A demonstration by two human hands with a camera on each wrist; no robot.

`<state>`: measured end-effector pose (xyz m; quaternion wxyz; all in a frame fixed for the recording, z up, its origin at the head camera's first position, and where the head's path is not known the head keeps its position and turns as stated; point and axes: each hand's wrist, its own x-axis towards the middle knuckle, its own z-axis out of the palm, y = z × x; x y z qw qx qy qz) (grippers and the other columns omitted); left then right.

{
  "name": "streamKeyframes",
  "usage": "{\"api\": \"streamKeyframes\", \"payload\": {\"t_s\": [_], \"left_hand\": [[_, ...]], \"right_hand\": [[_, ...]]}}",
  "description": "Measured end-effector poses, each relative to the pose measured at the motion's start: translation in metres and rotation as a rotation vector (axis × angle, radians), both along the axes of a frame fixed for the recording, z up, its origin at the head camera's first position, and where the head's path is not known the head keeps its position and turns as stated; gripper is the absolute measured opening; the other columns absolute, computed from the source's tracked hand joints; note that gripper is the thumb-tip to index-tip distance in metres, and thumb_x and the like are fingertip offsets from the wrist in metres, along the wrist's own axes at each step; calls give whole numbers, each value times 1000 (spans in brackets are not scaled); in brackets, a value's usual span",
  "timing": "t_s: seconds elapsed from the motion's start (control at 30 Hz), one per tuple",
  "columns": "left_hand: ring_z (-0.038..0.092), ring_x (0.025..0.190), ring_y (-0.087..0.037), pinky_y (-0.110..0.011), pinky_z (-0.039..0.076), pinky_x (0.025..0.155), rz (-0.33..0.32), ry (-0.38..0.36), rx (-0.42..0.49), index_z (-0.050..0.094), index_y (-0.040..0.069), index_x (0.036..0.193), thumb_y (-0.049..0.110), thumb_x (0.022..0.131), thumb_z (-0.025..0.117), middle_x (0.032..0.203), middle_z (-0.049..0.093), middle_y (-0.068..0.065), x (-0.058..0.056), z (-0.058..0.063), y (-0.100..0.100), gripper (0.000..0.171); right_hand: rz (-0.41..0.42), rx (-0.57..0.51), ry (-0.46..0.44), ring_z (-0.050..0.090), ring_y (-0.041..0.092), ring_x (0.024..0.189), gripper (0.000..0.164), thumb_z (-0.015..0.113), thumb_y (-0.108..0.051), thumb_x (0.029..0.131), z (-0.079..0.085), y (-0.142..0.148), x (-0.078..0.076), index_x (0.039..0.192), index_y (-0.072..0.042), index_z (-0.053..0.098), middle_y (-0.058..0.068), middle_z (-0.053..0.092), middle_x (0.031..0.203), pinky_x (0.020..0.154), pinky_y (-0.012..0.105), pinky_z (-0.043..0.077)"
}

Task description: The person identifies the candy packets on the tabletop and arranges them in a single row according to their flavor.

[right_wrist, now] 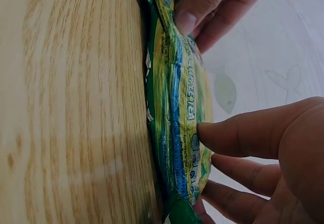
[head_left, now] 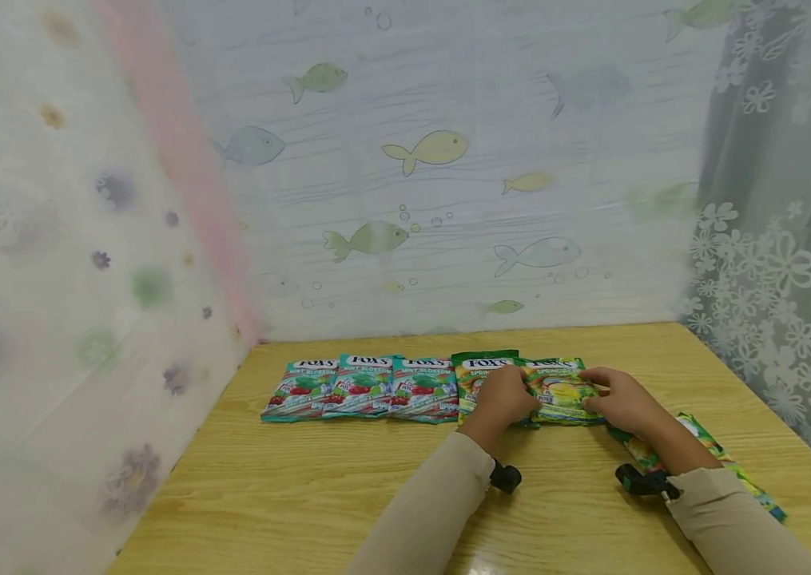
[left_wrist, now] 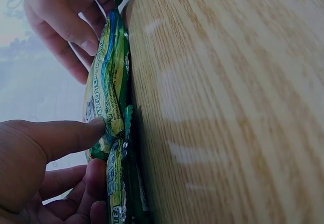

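A yellow-green FOX'S candy bag lies flat on the table at the right end of a row. My left hand holds its left edge, with the thumb on the lower corner. The right edge is held by my right hand, whose thumb lies against the front edge and whose other fingers reach round the side. Under my left hand, partly hidden, is another green FOX'S bag; its edge touches or overlaps the held bag.
Three teal MINT BLOSSOM candy bags continue the row leftward, edges overlapping. More green-yellow packaging lies slanted beneath my right forearm. The wooden table meets a fish-patterned wall covering behind.
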<state>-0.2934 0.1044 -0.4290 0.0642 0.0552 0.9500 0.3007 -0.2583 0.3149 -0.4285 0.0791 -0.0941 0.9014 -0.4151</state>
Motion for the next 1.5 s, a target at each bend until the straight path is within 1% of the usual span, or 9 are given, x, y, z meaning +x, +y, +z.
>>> {"api": "streamKeyframes", "payload": {"t_s": [0.23,0.6,0.83,1.1,1.17,1.2,1.33,1.43,1.5], "left_hand": [[57,66,-13,-31,52,61,-12,22,-38,76,18,101,33,84,88,79,64,6,-1,-1,0,26],[59,71,-14,-33,53,62,-7,31,-101,75,19,103,37,85,87,85,66,5,0,-2,2,29],[60,71,-14,-33,52,62,-13,24,-108,74,19,103,37,86,87,85,66,5,1,0,1,28],[58,68,-13,-32,51,61,-13,20,-113,74,20,100,37,86,86,81,64,5,0,1,1,26],[58,68,-13,-33,51,61,-18,19,-100,74,19,101,37,86,86,81,64,5,-1,1,0,25],[58,68,-13,-32,51,61,-20,19,-88,75,19,103,36,86,86,82,64,6,-2,1,0,27],[59,71,-13,-33,52,63,-48,-4,7,75,16,107,32,87,86,85,65,5,-3,-3,-5,27],[59,78,-10,-31,54,69,-90,-24,103,73,15,116,29,87,85,92,65,7,-4,-6,-11,34],[57,80,-9,-30,53,71,-130,-21,138,72,15,122,28,88,85,95,63,8,-4,-7,-14,39]], "right_hand": [[-5,18,4,36,65,137,59,59,-9,104,1,-1,1,153,12,36,40,36,154,99,59,53],[3,51,30,39,65,135,59,61,-9,102,-3,-1,-1,152,13,38,40,39,152,97,59,54],[7,62,37,40,65,134,59,62,-9,102,-2,-1,1,151,13,39,40,41,151,96,59,54],[5,72,50,41,65,133,58,62,-9,102,0,-2,0,151,13,39,40,40,151,96,59,55],[4,72,55,41,65,133,58,62,-9,102,0,-2,0,151,13,40,41,40,151,96,59,55],[3,72,57,41,66,133,58,62,-9,102,0,-2,-1,151,13,40,41,40,151,96,59,55],[-9,72,49,43,64,132,58,62,-11,102,0,-2,0,151,12,40,40,41,151,93,56,57],[-30,69,32,43,64,133,61,63,-13,102,1,-1,1,153,10,39,40,38,153,92,55,58],[-47,56,20,42,63,135,62,64,-14,102,3,-1,3,154,9,38,40,35,155,92,54,58]]}}
